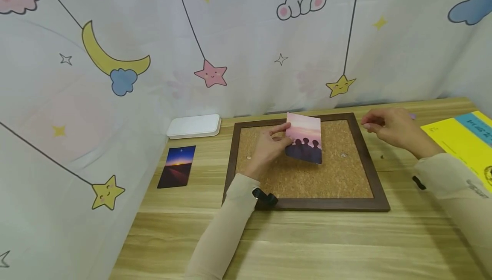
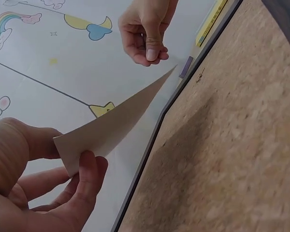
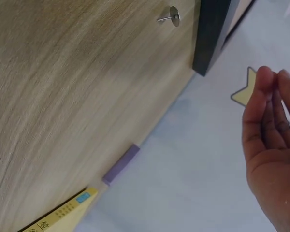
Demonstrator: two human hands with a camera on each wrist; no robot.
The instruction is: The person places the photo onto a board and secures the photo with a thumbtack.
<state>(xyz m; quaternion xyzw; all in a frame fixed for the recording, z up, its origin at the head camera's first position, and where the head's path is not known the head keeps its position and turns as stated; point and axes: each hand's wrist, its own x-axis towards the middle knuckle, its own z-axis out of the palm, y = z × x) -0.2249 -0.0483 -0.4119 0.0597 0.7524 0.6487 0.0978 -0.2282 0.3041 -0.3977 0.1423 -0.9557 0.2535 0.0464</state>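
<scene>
My left hand [image 1: 270, 147] pinches a small photo [image 1: 303, 137] by its left edge, above the brown-framed corkboard [image 1: 265, 186]. Sunset pink fills its top, and dark silhouettes of people stand below. From the left wrist view the photo's plain back [image 2: 108, 130] is visible, tilted over the cork. To the right of the frame my right hand [image 1: 392, 128] hovers with thumb and fingertips brought together; nothing shows between them. In the right wrist view a metal thumbtack [image 3: 174, 17] lies on the table near the frame's corner.
A second photo [image 1: 177, 167] of a sunset road lies left of the corkboard, near a white case [image 1: 194, 126]. On the right are a yellow book [image 1: 461, 143] and a small purple block [image 3: 121, 164]. A cartoon-printed curtain [image 1: 246, 36] hangs behind the table.
</scene>
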